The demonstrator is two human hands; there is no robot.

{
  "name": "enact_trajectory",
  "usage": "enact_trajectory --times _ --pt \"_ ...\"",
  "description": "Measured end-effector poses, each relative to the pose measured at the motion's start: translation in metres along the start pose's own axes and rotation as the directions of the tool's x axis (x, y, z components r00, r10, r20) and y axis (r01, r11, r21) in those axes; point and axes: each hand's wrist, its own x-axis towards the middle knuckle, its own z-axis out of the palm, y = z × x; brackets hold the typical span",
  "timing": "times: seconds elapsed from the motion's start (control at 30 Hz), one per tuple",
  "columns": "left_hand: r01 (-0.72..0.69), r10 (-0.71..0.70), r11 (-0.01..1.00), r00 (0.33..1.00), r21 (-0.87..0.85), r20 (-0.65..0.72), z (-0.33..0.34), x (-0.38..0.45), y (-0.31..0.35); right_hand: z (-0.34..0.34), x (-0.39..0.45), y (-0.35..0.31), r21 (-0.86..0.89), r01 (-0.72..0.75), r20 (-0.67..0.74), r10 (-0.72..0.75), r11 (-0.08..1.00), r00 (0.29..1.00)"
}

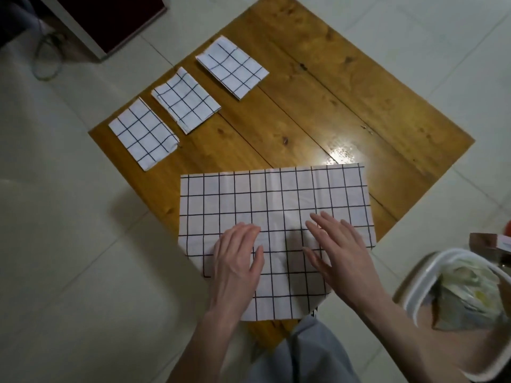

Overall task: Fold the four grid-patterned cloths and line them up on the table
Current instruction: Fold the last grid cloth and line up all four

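Observation:
Three folded white cloths with black grid lines lie in a diagonal row on the wooden table (318, 87): one at the near left (143, 134), one in the middle (185, 100), one farther back (232, 68). A larger grid cloth (276, 194) is spread flat over the table's near corner, its lower edges hanging past the table. My left hand (237, 258) and my right hand (334, 244) rest flat on this cloth, palms down, fingers apart, side by side. Neither hand grips anything.
The table stands on a pale tiled floor. A white bin (456, 308) with rubbish sits at the right, close to my right forearm. A dark cabinet (110, 20) and a cable (47, 59) are at the far left. My grey trouser leg (304, 352) is below the table corner.

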Motion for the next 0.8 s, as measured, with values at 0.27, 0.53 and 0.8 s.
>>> enact_trajectory --times 0.27,0.53,0.8 --pt "-0.198 0.182 0.966 0.978 0.165 0.105 0.04 -0.002 -0.058 0.057 -0.003 0.036 -0.006 0.081 0.051 -0.08 0.997 0.995" --pt "-0.268 0.264 0.948 0.963 0.172 0.049 0.047 -0.011 -0.073 0.072 -0.008 0.038 0.013 0.123 -0.06 -0.122 0.992 0.991" --pt "-0.252 0.256 0.963 0.966 0.094 -0.036 0.035 -0.007 -0.07 0.053 -0.003 0.039 0.028 0.249 -0.068 -0.247 0.968 0.967"
